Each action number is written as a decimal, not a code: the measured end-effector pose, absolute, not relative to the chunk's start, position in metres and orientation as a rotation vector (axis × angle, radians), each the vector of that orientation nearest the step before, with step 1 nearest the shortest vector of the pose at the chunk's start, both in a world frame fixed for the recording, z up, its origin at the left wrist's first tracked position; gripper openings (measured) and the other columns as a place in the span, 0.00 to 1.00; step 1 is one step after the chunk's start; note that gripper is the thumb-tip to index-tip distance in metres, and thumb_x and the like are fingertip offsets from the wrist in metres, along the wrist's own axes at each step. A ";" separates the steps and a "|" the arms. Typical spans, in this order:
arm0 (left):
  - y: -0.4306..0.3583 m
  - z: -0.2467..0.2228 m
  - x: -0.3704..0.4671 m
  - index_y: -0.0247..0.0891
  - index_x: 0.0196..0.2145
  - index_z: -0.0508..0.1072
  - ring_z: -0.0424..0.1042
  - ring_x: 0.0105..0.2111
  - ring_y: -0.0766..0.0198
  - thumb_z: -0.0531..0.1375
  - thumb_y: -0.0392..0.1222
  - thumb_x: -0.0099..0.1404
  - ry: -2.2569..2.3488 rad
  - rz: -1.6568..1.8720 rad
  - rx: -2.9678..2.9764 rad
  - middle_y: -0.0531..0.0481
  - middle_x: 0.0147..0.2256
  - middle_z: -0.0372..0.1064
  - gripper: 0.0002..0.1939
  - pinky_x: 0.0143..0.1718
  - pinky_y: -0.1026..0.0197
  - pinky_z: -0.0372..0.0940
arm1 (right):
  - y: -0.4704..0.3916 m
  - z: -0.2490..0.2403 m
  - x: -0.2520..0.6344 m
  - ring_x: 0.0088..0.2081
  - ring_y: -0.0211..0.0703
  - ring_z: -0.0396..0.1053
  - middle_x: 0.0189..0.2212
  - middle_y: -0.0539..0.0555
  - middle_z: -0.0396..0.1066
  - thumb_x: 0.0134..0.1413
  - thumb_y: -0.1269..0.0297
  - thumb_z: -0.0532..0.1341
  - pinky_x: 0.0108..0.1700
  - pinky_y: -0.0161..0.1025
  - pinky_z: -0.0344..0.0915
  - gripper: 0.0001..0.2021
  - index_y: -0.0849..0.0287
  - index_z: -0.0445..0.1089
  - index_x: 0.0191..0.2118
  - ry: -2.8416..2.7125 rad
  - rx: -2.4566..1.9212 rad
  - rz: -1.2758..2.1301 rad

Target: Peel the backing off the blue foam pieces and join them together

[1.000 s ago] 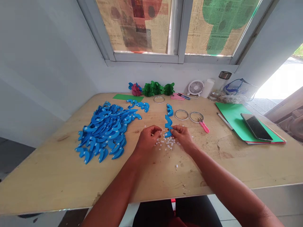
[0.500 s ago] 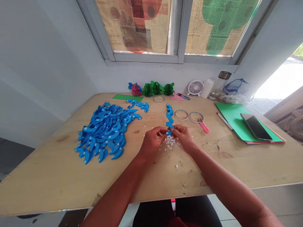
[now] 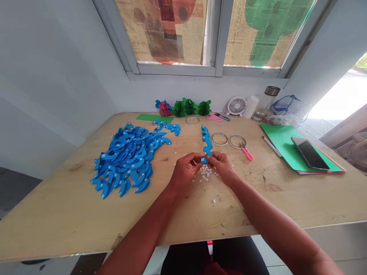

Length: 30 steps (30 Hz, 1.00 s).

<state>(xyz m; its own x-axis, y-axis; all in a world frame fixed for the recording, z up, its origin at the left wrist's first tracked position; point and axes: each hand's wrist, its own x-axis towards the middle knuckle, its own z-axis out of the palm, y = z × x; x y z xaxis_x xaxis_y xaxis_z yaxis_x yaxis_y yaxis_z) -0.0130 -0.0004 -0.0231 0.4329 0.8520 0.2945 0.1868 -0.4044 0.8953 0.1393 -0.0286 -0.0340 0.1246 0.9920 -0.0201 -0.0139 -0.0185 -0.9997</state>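
A wavy blue paper cutout (image 3: 207, 143) with small white squares on it stretches away from me at the middle of the table. My left hand (image 3: 187, 168) pinches its near end from the left. From the right, my right hand (image 3: 220, 162) grips the same end between thumb and fingers. Just below the fingers lies a scatter of small white paper bits (image 3: 205, 173). To the left is a large heap of similar blue paper cutouts (image 3: 126, 156), many carrying white squares.
Tape rolls (image 3: 220, 139) and pink-handled snips (image 3: 247, 152) lie right of the hands. Farther right are a pen (image 3: 272, 146), green paper (image 3: 279, 141) and a phone (image 3: 311, 153). Along the wall stand paper ornaments (image 3: 189, 107), a small fan (image 3: 237, 105) and a bottle (image 3: 266, 103).
The far part of the blue cutout has shifted slightly to the right and its near end sits a little differently between the fingers. Both hands stay almost in place.
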 end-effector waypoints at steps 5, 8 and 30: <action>-0.003 -0.022 -0.010 0.38 0.35 0.73 0.72 0.31 0.64 0.61 0.42 0.54 0.937 1.102 1.859 0.50 0.32 0.74 0.10 0.33 0.63 0.66 | -0.029 -0.032 0.136 0.22 0.33 0.58 0.19 0.49 0.65 0.44 0.57 0.61 0.25 0.33 0.52 0.12 0.61 0.67 0.23 -1.094 -1.251 1.171; -0.004 -0.023 -0.009 0.38 0.35 0.73 0.72 0.31 0.64 0.60 0.41 0.54 0.958 1.113 1.871 0.50 0.32 0.74 0.10 0.32 0.64 0.66 | -0.029 -0.033 0.134 0.22 0.33 0.57 0.19 0.49 0.66 0.43 0.57 0.61 0.25 0.33 0.52 0.11 0.62 0.67 0.24 -1.098 -1.223 1.182; -0.006 -0.025 -0.012 0.39 0.26 0.73 0.69 0.33 0.62 0.55 0.38 0.61 1.112 1.198 2.439 0.49 0.29 0.72 0.09 0.35 0.60 0.62 | -0.033 -0.033 0.133 0.21 0.33 0.51 0.15 0.46 0.55 0.46 0.60 0.56 0.22 0.32 0.46 0.10 0.62 0.67 0.23 -1.462 -1.504 0.696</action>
<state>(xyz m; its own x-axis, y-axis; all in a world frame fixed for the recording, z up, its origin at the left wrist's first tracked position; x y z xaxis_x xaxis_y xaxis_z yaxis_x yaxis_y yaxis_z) -0.0115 -0.0056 -0.0254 0.3866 0.7058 0.5937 0.5395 -0.6951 0.4751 0.1334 -0.0331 -0.0328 0.1427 0.9716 0.1889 0.4658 0.1025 -0.8789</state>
